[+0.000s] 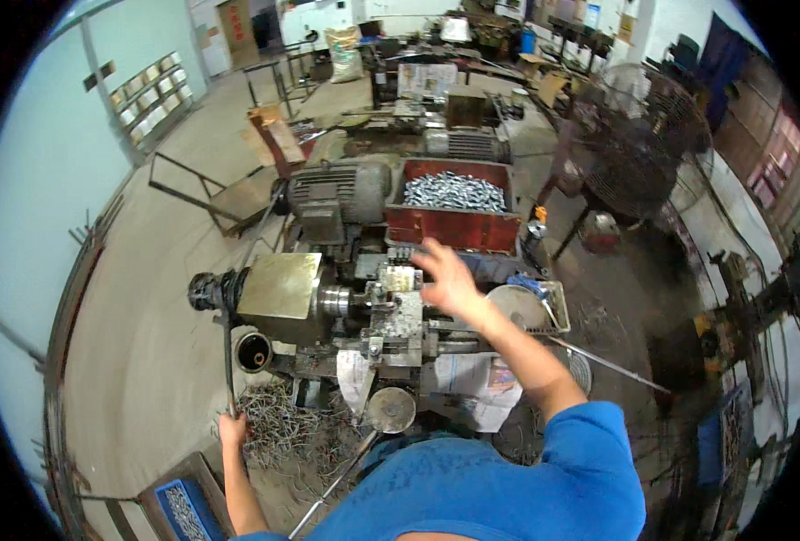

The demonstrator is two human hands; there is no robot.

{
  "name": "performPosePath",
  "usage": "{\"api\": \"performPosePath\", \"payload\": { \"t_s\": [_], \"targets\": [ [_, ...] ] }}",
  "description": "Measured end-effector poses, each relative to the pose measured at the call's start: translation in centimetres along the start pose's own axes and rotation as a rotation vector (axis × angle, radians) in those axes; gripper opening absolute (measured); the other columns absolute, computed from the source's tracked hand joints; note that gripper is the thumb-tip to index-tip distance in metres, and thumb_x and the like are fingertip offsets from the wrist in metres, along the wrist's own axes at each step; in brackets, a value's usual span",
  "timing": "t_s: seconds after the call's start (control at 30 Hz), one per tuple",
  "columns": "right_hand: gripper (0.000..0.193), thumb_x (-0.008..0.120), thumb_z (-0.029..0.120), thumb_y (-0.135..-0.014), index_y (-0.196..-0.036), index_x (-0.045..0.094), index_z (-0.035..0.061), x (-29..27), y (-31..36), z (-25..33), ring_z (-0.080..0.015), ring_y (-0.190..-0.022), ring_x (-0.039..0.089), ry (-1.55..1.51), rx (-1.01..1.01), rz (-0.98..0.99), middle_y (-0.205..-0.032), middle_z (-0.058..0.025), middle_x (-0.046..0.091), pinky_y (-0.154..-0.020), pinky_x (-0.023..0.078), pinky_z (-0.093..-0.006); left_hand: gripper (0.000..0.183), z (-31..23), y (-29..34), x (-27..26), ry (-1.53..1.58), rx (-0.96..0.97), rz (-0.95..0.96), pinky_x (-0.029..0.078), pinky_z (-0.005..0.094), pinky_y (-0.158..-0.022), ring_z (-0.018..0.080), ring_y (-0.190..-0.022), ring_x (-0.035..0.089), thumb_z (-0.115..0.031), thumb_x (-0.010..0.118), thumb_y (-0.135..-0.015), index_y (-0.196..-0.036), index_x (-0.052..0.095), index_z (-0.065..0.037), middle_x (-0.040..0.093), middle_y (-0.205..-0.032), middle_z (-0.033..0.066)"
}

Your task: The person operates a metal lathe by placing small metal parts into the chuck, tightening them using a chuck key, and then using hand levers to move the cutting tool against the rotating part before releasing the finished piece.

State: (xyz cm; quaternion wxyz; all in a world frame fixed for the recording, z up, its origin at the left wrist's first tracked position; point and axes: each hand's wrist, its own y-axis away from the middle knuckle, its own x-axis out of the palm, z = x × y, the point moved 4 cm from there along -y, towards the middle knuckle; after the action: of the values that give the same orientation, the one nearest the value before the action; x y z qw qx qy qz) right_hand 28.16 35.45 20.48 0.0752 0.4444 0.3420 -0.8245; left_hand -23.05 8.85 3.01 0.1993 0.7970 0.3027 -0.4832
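My left hand (232, 429) is closed round the lower end of a long dark lever (229, 361), which runs up to the left end of the lathe's spindle. My right hand (450, 281) reaches over the machine with its fingers apart, and nothing shows in it. Its fingertips are beside a row of small metal parts (400, 255) behind the tool slide (398, 316); whether they touch is unclear. Left of the slide are the bright chuck (335, 301) and the boxy headstock (280, 285). What the chuck holds is too small to make out.
A red bin (454, 227) full of shiny metal pieces stands behind the machine, beside an electric motor (339, 192). Metal shavings (283, 424) pile up below left, near a blue crate (183, 512) of parts. A large fan (639, 135) stands at right.
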Motion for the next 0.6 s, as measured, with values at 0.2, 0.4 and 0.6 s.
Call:
{"api": "performPosePath", "payload": {
  "t_s": [0.2, 0.4, 0.6],
  "targets": [
    [0.054, 0.062, 0.019, -0.055, -0.108, 0.062, 0.0073, 3.3, 23.8, -3.0, -0.0363, -0.115, 0.046, -0.254, 0.53, 0.156, -0.128, -0.0223, 0.045, -0.092, 0.041, -0.0397, 0.02, 4.3, -1.3, 2.3, 0.419, -0.048, 0.178, 0.046, 0.0317, -0.041, 0.0198, -0.043, 0.056, -0.015, 0.06, -0.076, -0.074, 0.056, 0.005, 0.058, -0.057, 0.0127],
    [0.045, 0.066, 0.024, -0.056, -0.096, 0.065, 0.0049, 2.1, 49.6, -3.1, -0.0306, -0.105, 0.054, 0.046, 1.293, 0.419, -0.115, -0.0199, 0.054, -0.086, 0.046, -0.0374, 0.012, 3.0, 0.2, 2.1, 0.505, -0.288, 0.299, 0.044, 0.0302, -0.038, 0.0163, -0.041, 0.05, -0.007, 0.055, -0.078, -0.08, 0.053, 0.005, 0.053, -0.054, 0.0106],
    [0.032, 0.06, 0.026, -0.067, -0.089, 0.064, 0.0035, 0.2, 66.5, 0.9, -0.0297, -0.093, 0.06, 0.297, 1.807, 0.543, -0.105, -0.0172, 0.059, -0.084, 0.048, -0.0351, 0.012, 2.6, -1.6, 2.7, 0.392, -0.309, 0.351, 0.043, 0.0301, -0.036, 0.0172, -0.039, 0.046, -0.007, 0.055, -0.076, -0.077, 0.053, 0.004, 0.053, -0.055, 0.0123]
  ]
}}
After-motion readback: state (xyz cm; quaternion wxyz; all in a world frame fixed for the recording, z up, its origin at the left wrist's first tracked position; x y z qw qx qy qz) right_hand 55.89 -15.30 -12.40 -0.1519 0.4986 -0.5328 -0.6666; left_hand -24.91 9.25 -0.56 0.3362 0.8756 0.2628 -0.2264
